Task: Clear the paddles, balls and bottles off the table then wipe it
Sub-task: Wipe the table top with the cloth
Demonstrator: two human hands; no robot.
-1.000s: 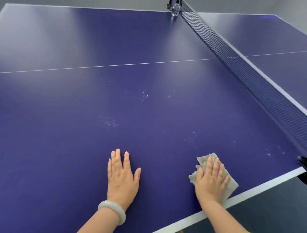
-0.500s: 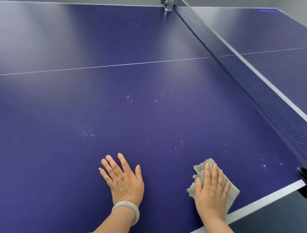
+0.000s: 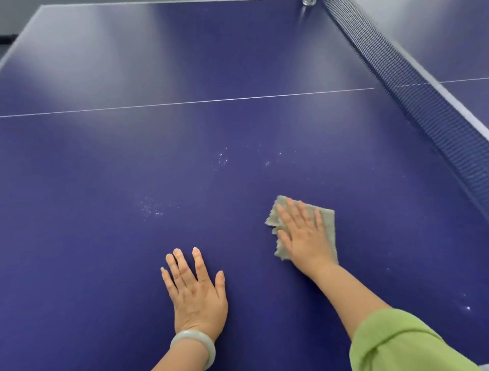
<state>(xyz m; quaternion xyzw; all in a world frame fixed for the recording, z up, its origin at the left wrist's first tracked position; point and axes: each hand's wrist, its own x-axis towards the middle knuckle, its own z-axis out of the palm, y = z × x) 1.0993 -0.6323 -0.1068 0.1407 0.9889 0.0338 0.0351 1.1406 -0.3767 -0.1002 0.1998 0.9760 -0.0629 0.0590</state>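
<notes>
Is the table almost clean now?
No paddles or balls show on the table, so clearing looks mostly done. Wiping is in hand: the right hand presses the cloth flat. Left: white specks ahead of it, and a clear thing by the net, cut off.

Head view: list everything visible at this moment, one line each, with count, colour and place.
table: one, dark blue, fills the view.
net: one, dark mesh, white top band, along the right.
centre line: one, white, crossing to the net.
specks: several patches, whitish, mid-table and near right.
cloth: one, grey-green, flat on the table.
clear object: one, transparent, far edge by the net, cut off.
bracelet: one, pale, left wrist.
sleeve: one, light green, right forearm.
left hand: one, flat on the table, fingers spread.
right hand: one, flat on the cloth, pressing it.
</notes>
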